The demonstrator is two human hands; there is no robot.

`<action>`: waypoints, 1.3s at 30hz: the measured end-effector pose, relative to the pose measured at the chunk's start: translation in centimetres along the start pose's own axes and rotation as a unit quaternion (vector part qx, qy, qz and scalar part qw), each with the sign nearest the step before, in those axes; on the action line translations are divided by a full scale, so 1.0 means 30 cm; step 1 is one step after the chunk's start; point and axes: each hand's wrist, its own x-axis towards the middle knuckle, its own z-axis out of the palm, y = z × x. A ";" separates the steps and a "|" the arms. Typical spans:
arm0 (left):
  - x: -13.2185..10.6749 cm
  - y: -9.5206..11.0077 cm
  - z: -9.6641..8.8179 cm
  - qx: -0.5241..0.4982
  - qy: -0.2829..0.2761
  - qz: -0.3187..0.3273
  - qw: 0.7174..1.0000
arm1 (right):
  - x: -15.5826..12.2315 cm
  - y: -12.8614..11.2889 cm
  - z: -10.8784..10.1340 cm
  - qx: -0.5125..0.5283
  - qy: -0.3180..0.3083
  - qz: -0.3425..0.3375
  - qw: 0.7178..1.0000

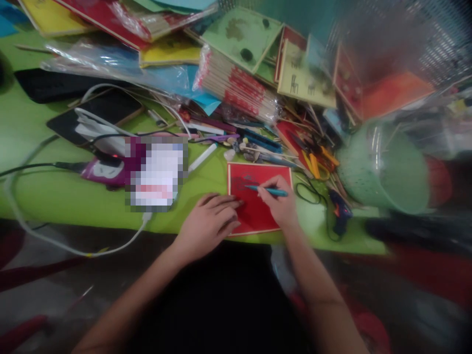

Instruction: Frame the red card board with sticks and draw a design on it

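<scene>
A red card with a pale border lies at the front edge of the green table. Dark marks are drawn on its upper left part. My right hand is closed round a teal pen, its tip touching or just above the card beside those marks. My left hand lies flat with fingers stretched out, the fingertips resting on the card's left edge. A white marker lies to the left of the card. Small grey stones sit just behind it.
A pixelated phone stands by a purple power strip with cables. Orange-handled scissors, a glue gun and a green basket are at the right. Wrapped sticks and coloured cards pile up behind.
</scene>
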 end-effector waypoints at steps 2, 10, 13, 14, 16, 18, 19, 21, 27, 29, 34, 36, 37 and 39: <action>-0.001 -0.002 0.002 0.000 0.000 0.000 1.000 | 0.000 -0.003 0.002 0.000 0.003 0.001 1.000; -0.001 -0.001 0.001 0.001 0.000 0.002 1.000 | -0.003 -0.003 -0.004 -0.019 0.002 -0.010 1.000; 0.000 0.001 -0.001 0.000 -0.001 0.000 1.000 | -0.002 -0.003 -0.004 -0.020 -0.002 -0.010 1.000; 0.000 0.001 -0.002 -0.001 -0.001 -0.001 1.000 | -0.001 -0.003 -0.004 -0.019 -0.002 -0.008 1.000; 0.000 0.001 -0.002 -0.002 -0.002 -0.003 1.000 | 0.001 -0.003 -0.002 -0.018 0.000 -0.005 1.000; 0.000 0.002 -0.003 -0.004 -0.004 -0.004 1.000 | 0.002 -0.004 -0.001 -0.020 0.003 -0.004 1.000; 0.000 0.002 -0.003 -0.006 -0.005 -0.005 1.000 | 0.002 -0.005 0.000 -0.022 0.003 -0.004 1.000; 0.002 0.003 -0.004 -0.008 -0.005 -0.008 1.000 | 0.001 -0.005 0.000 -0.024 0.003 -0.005 1.000; 0.004 0.005 -0.007 -0.017 -0.012 -0.017 1.000 | 0.000 0.006 -0.004 -0.013 0.018 -0.006 1.000; 0.004 0.005 -0.008 -0.019 -0.013 -0.019 1.000 | 0.001 0.013 -0.007 -0.006 0.033 -0.006 0.999; 0.003 0.004 -0.007 -0.006 -0.011 -0.009 1.000 | 0.002 0.022 -0.013 0.004 0.043 -0.007 0.999; 0.003 0.003 -0.007 -0.005 -0.008 -0.007 1.000 | 0.001 0.021 -0.012 0.002 0.044 -0.004 0.999; 0.003 0.003 -0.007 -0.005 -0.008 -0.006 1.000 | 0.001 0.019 -0.011 0.001 0.044 -0.004 0.999; 0.003 0.003 -0.007 -0.006 -0.009 -0.006 1.000 | 0.000 0.016 -0.010 0.001 0.043 -0.005 0.999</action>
